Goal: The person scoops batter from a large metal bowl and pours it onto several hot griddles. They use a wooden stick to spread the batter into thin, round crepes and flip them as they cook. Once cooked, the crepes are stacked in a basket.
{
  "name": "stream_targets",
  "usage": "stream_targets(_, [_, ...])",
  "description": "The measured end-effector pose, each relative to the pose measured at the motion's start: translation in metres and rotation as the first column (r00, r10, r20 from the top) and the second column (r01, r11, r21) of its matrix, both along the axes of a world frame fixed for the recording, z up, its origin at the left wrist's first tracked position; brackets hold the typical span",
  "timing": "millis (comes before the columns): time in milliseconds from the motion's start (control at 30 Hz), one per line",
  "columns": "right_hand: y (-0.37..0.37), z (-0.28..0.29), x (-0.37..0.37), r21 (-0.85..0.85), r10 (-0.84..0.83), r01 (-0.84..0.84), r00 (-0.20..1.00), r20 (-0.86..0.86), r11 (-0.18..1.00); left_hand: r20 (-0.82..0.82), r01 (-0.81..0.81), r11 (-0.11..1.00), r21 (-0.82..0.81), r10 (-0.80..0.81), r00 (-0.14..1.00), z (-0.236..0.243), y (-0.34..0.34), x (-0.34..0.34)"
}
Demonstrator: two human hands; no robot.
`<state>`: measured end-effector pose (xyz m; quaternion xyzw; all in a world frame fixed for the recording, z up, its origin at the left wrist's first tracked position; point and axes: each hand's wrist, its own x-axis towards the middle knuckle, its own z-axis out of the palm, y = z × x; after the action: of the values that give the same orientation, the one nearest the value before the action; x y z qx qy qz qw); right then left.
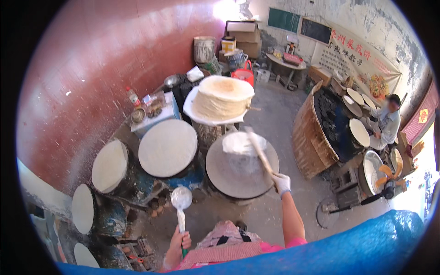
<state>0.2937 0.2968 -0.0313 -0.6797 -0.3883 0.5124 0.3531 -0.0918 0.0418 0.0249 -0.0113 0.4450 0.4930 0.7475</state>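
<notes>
My left hand point(178, 243) is wrapped round the green handle of a ladle point(181, 199). The ladle is held upright, its round bowl at the top, with pale batter smeared down its neck. In a white glove, my right hand point(281, 183) grips a wooden batter spreader point(261, 156) by its near end. The spreader's far end reaches over the round grey griddle point(222, 169) in front of me. A white patch of batter point(236, 143) lies on the griddle's far part, touching or close to the spreader; steam or haze blurs the middle.
Behind the griddle stands a tall stack of flatbreads point(224, 103). Several drum stoves curve round my left, including one with a pale sheet point(168, 147) on top. To the right are a wooden coal enclosure point(314, 144), an orange-bladed fan point(389, 178) and a seated person point(389, 121).
</notes>
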Motion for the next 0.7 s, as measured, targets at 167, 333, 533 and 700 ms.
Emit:
stream_targets(167, [0.009, -0.045, -0.019, 0.077, 0.017, 0.000, 0.977, -0.213, 0.997, 0.116, 0.022, 1.000, -0.007, -0.021, 0.993, -0.013, 0.018, 0.022])
stream_targets(333, [0.016, 0.002, 0.031, -0.094, 0.070, -0.086, 0.984, -0.166, 0.992, 0.029, 0.020, 0.999, -0.047, -0.019, 0.999, 0.004, 0.002, 0.038])
stream_targets(533, [0.036, -0.010, 0.018, -0.118, 0.200, -0.233, 0.950, -0.239, 0.965, 0.217, -0.080, 0.994, -0.077, 0.095, 0.972, -0.013, -0.006, 0.053])
stream_targets(700, [0.066, 0.012, 0.064, -0.212, 0.211, -0.239, 0.966, -0.148, 0.947, 0.181, -0.140, 0.989, -0.051, 0.147, 0.973, -0.004, -0.028, 0.063])
